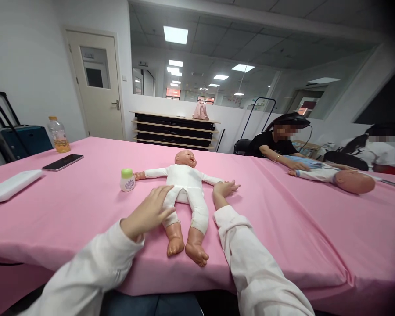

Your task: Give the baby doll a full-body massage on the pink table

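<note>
A baby doll (pixel 184 177) with a white cloth body and bare plastic head, hands and feet lies on its back on the pink cloth, feet toward me. My left hand (pixel 151 208) is at the doll's hip and thigh on the left, fingers stretched out and holding nothing. By the doll's hand on the right, my right hand (pixel 224 189) is turned partly upward with its fingers apart; it partly hides the doll's hand, and I cannot tell whether they touch. A small white bottle with a green cap (pixel 127 180) stands beside the doll's other hand.
On the left of the pink-covered table (pixel 95 202) are a phone (pixel 63 162), a white device (pixel 15 185) and a drink bottle (pixel 59 136). At right, a person (pixel 279 140) handles another doll (pixel 352 181). A second person (pixel 378 145) sits farther right.
</note>
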Available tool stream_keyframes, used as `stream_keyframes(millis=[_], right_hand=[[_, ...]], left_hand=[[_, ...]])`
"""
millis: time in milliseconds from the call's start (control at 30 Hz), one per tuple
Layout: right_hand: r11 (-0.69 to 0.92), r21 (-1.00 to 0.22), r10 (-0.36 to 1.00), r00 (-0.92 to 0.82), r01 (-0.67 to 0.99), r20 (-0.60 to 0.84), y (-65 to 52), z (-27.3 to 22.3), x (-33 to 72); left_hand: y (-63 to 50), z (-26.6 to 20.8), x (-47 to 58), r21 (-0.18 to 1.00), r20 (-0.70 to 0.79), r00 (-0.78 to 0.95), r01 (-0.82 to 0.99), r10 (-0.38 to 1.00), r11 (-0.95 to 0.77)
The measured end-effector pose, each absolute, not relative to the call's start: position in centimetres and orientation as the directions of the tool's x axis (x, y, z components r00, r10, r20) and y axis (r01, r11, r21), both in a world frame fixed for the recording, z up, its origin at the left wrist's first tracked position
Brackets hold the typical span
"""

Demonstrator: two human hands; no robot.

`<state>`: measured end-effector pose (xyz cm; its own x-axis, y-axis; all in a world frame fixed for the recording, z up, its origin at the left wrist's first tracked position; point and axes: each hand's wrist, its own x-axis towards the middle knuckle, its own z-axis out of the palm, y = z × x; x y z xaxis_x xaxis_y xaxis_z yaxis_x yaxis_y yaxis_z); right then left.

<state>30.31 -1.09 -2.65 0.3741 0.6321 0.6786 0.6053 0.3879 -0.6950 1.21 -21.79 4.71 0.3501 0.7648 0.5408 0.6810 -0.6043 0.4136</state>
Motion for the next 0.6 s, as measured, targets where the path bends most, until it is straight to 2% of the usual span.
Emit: stream_keyframes(millis=[100,200,300,400,500,600], right_hand=[[0.343,-0.705,0.595,0.438,0.621,0.674,-1.5,-2.3,28.7],[0.308,-0.684,0.554,0.459,0.661,0.694,-1.8,-2.0,26.5],[0.391,-0.613,0.606,0.309,0.686,0.733,-1.9,-2.1,25.0],[0.442,-0.597,0.656,0.213,0.669,0.724,-1.7,-2.5,24.9],[0.409,-0.623,0.707,0.200,0.666,0.678,-1.4,-2.9,25.3],[0.385,-0.654,0.730,0.218,0.651,0.648,-1.4,-3.0,25.5]], left_hand=[[-16.1,5.7,1.1,0.355,0.563,0.340,0.724,0.754,-0.592],[-11.0,4.8,0.9,0.334,0.541,0.244,0.816,0.804,-0.473],[-7.3,2.7,0.6,0.325,0.556,0.148,0.867,0.818,-0.378],[-5.3,0.6,0.3,0.336,0.550,0.114,0.877,0.827,-0.345],[-4.8,-0.7,0.0,0.327,0.518,0.155,0.873,0.841,-0.362],[-5.3,-1.1,-0.2,0.266,0.479,0.269,0.862,0.835,-0.431]])
